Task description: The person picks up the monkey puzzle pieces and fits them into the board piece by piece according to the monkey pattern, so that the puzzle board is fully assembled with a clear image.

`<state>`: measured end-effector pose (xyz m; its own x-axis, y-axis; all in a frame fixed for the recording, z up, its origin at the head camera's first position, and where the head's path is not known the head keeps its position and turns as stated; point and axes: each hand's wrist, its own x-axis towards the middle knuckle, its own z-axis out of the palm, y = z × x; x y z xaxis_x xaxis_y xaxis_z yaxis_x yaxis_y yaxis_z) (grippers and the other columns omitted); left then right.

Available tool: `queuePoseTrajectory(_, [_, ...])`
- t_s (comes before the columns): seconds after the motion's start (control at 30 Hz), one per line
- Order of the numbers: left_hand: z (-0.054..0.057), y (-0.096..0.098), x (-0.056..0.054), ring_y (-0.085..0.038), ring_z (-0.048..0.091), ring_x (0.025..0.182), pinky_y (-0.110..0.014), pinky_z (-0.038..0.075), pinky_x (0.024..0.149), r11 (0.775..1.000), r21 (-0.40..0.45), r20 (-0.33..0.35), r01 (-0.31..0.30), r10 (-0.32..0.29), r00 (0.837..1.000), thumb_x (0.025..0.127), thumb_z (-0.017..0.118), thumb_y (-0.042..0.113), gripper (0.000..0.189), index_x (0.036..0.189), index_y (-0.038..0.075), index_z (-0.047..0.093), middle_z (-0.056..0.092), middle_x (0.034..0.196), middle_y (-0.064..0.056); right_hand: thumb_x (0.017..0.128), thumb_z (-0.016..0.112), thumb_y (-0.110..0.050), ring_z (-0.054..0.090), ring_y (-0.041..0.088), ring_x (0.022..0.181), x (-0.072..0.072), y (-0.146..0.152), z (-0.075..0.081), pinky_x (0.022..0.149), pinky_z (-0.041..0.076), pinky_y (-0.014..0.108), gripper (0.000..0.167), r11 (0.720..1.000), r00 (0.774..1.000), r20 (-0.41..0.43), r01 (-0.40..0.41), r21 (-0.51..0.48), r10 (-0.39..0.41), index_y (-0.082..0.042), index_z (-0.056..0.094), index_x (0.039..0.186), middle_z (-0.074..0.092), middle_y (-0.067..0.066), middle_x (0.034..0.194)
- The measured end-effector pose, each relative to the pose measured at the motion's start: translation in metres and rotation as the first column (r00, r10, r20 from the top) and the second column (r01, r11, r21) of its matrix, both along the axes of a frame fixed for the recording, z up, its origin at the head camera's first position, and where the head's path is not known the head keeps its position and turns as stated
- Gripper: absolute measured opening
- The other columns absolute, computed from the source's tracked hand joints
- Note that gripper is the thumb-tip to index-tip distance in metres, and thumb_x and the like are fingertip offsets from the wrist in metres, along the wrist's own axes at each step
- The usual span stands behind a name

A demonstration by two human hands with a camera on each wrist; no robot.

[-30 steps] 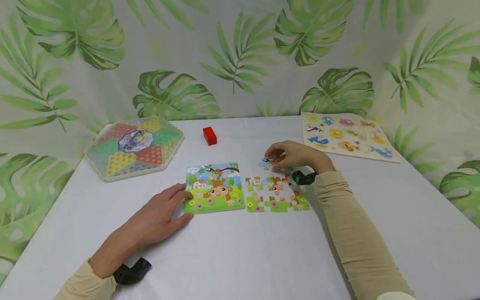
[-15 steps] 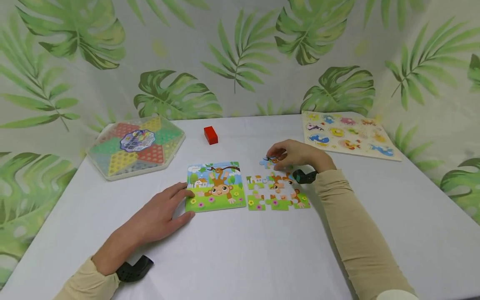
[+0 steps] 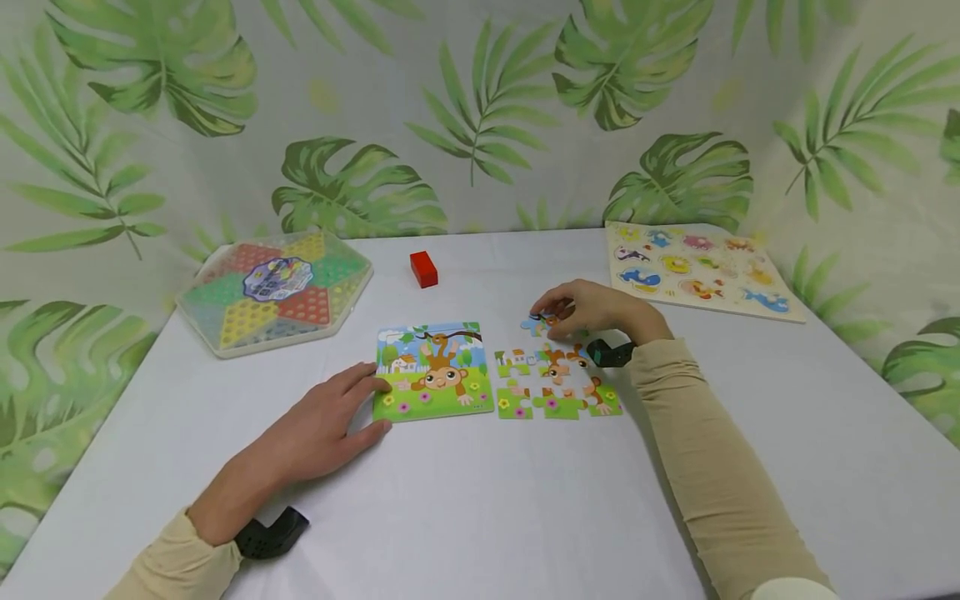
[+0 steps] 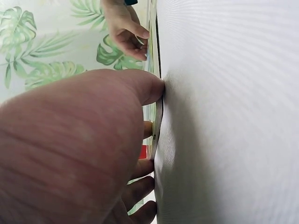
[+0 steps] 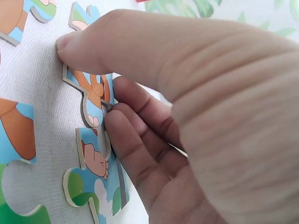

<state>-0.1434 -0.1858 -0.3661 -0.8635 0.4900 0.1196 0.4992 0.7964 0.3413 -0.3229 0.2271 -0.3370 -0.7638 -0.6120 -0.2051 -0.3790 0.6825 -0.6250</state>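
**Right hand (image 3: 592, 307) pinching upper pieces (image 3: 533, 327), left hand (image 3: 318, 429) at the picture board (image 3: 438, 400)**

From my end, the head feed shows a white-covered desk (image 3: 465, 508) with the monkey picture board near its middle. The person's left hand lies at the board's left side, fingers extended and thumb spread, the index tip on the picture and the thumb at the near corner; it grips nothing. Just right of the board lie the lower pieces (image 3: 561, 407) of a jigsaw with the same monkey, with gaps between some of them. Beyond these, the right hand bends over the upper pieces. Farther back I see a hexagonal game board (image 3: 247, 321) on the left, a red block (image 3: 423, 269) and a sea-animal board (image 3: 705, 275) on the right.

My left wrist feed gives me the board edge-on: the thumb touches its edge and one fingertip rests on top.

In my right wrist feed, the upper pieces sit between thumb and curled fingers, which are parted by little more than the pieces' breadth: thumb at the near edge, fingertips along the far one. The branch-and-tail piece (image 5: 96, 88) is beside the foot piece (image 5: 96, 161); I can't tell whether they interlock.
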Motion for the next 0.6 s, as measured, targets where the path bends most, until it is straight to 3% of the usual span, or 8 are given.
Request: queuePoseTrajectory(0.6, [-0.0005, -0.0008, -0.0007, -0.044, 0.048, 0.140, -0.061, 0.042, 0.112, 1.000, -0.001, 0.016, -0.007, 0.007, 1.000, 0.099, 0.069, 0.031, 0.045, 0.137, 0.011, 0.057, 0.046, 0.155, -0.020, 0.092, 0.077, -0.012, 0.064, 0.028, 0.117, -0.0007, -0.0012, -0.0008, 0.101, 0.052, 0.048, 0.041, 1.000, 0.999, -0.040, -0.016, 0.009, 0.016, -0.009, 0.069, 0.132, 0.069, 0.010, 0.128])
